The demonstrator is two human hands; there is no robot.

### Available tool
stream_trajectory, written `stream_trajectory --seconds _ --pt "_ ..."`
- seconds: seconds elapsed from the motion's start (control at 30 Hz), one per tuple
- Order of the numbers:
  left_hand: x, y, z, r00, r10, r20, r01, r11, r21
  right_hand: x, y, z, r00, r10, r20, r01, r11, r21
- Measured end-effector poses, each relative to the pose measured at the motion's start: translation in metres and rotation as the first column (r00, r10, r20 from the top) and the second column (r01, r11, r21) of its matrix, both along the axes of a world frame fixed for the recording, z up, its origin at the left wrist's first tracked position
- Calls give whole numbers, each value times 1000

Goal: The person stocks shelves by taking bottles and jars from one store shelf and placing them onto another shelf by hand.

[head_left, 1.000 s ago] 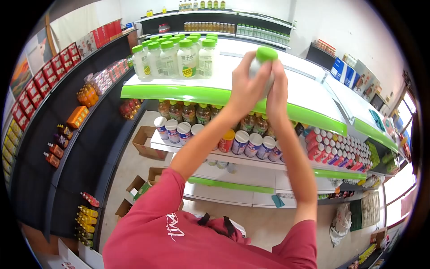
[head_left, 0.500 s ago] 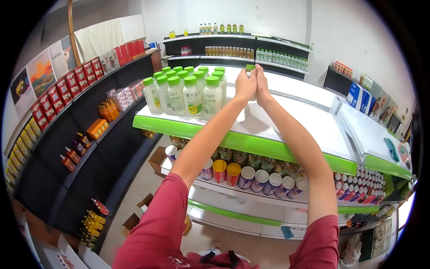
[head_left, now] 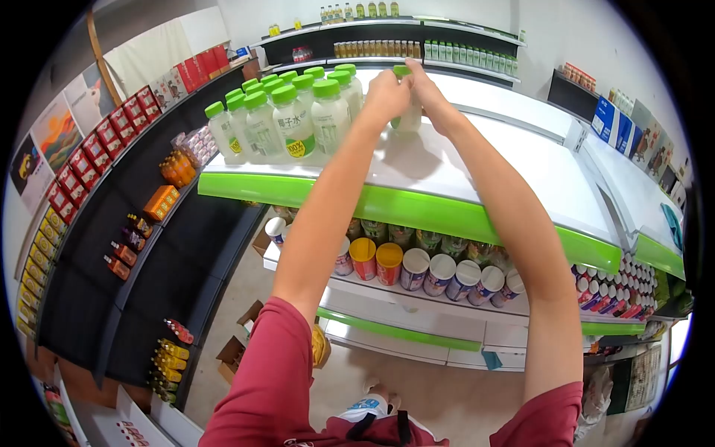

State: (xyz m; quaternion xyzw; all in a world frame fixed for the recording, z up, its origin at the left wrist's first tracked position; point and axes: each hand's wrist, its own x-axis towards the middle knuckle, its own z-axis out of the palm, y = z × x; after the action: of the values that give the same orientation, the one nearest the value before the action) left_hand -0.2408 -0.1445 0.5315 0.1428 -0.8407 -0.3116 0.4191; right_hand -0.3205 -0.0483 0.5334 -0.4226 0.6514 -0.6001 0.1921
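One green-capped bottle (head_left: 405, 119): held between both hands, above the bare part of the white shelf (head_left: 514, 167), to the right of the grouped bottles (head_left: 293, 123) and apart from them. Long axis: near upright, cap uppermost. Base: at or just above the shelf surface; whether contact is made cannot be told.

Left hand (head_left: 387, 97): curled about the bottle's upper left side, placed between it and the group, and so nearer to the group. Right hand (head_left: 434, 102): laid along the bottle's right side, fingers extended up by the cap; its contact is partly hidden.

Grouped bottles: green-capped, stood upright in close rows on the same shelf. Front edge: finished with a green strip (head_left: 417, 212), crossed by both forearms. Shelf below: stocked with lidded canisters (head_left: 415, 270).
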Motion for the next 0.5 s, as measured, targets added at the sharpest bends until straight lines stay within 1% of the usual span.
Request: stream_trajectory --seconds 0.1,0.13,0.2,0.23,0.27,0.33,0.37,0.5 --pt "2 0 -3 989 147 -13 -147 975 -164 13 7 4 980 47 -193 -40 998 39" --pt "-3 -7 -6 985 156 -76 -166 976 -143 17 11 5 965 61 -255 -50 998 50" --pt "-3 -7 -10 987 145 -76 -154 979 -134 5 3 5 961 14 -276 23 991 132" --pt "-1 -8 -8 986 142 -83 -152 980 -131 -1 -5 3 948 -90 -306 134 983 126" --pt "-1 -7 -7 983 150 -108 -166 974 -155 -4 -7 4 938 -111 -329 160 979 126" --pt "2 -4 -9 983 136 -127 -155 977 -149 -9 -10 3 914 -150 -377 210 969 126" --pt "2 -4 -9 983 125 -136 -146 978 -149 -8 -9 3 916 -136 -378 194 974 119" --pt "-10 -7 -14 954 210 -215 -254 946 -203 -5 -4 3 920 -109 -376 155 984 93"
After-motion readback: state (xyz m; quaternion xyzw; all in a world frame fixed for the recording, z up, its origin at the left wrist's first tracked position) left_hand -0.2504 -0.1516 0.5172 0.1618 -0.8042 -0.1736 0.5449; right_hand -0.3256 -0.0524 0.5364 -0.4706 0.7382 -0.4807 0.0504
